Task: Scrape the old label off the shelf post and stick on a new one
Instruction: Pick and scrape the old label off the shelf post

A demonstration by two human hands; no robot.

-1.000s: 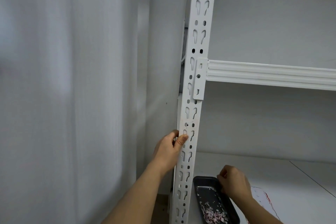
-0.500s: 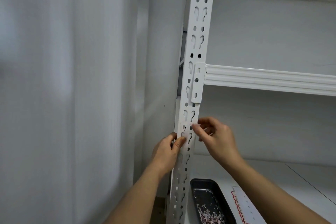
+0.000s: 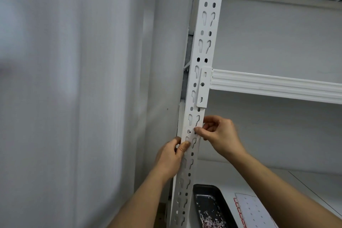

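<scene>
On the upright shelf post (image 3: 200,79), left hand (image 3: 171,157) grips; right hand (image 3: 220,133) pinches a label (image 3: 192,135).

Left hand (image 3: 171,157) and right hand (image 3: 218,133) raised, each grip pinched.

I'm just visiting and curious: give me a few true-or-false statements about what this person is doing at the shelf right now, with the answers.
1. Both hands are on the shelf post. True: the left hand grips its edge and the right hand pinches at its front.
2. The dark tray sits on the upper shelf. False: it lies on the lower shelf, beside the post.
3. The tray holds pinkish scrapings. True.
4. The right hand holds a metal scraper. False: no tool shows.
5. The sticker sheet lies right of the tray. True.
</scene>
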